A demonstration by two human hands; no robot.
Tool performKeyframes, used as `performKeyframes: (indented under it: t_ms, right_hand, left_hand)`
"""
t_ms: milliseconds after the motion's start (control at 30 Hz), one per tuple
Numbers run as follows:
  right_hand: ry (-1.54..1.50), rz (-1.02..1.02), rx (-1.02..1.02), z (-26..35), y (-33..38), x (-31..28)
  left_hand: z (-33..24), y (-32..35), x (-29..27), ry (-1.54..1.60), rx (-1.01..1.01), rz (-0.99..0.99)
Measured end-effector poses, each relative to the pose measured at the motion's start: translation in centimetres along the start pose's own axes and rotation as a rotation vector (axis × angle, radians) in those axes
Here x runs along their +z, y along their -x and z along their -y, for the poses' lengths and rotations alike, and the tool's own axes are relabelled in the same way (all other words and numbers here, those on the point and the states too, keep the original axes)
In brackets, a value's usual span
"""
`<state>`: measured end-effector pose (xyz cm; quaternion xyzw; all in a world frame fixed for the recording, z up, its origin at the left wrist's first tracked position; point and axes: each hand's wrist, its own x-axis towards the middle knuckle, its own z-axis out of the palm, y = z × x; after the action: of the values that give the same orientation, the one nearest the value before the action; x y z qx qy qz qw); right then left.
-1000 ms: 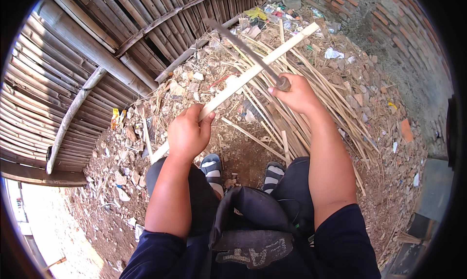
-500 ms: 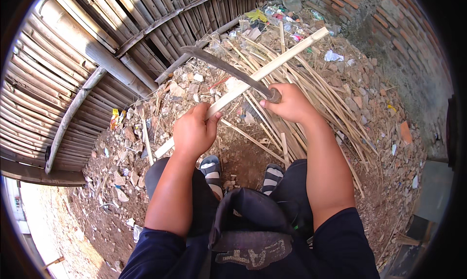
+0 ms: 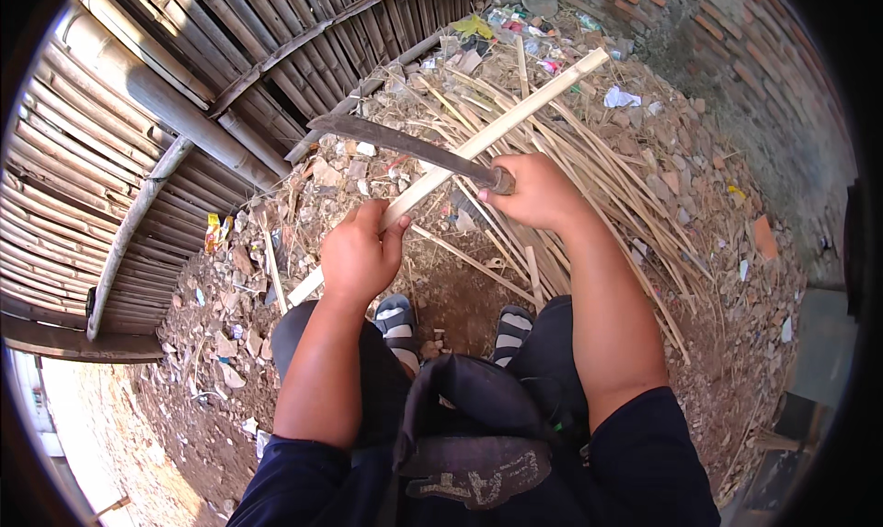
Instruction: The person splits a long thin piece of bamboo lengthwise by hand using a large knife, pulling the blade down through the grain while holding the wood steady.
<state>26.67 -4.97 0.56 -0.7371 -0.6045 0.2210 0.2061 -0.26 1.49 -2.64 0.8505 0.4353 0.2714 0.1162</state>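
My left hand (image 3: 361, 258) is closed round a long pale bamboo strip (image 3: 533, 104), which slants from beside my left knee up to the far right. A machete with a dark, curved blade (image 3: 391, 139) is gripped in my right hand (image 3: 535, 192) by its short wooden handle. The blade crosses over the strip a little beyond my left hand, its tip pointing left. It looks laid against the strip, though I cannot tell how firmly it touches.
A heap of split bamboo strips (image 3: 607, 191) spreads over rubble ground beyond my sandalled feet. On the left stands a bamboo slat wall (image 3: 110, 168), on the right a brick wall (image 3: 763, 95). Litter and a crumpled white scrap (image 3: 622, 97) lie at the far end.
The machete has shifted left and slightly nearer, its tip swinging toward me so that the blade lies flatter across the strip. My left hand keeps its hold on the strip.
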Motion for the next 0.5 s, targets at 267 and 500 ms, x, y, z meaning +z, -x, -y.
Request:
performKeyframes:
  t_ms: [267,500]
  right_hand:
    - [-0.106,-0.023,0.026,-1.3,0.0,-0.1]
    - [-0.248,-0.262,0.081,-4.9,-0.6,-0.9]
  left_hand:
    - [-0.6,-0.5,0.0,0.021,0.013,0.005]
    - [0.1,0.0,-1.3,-0.003,-0.039,0.026]
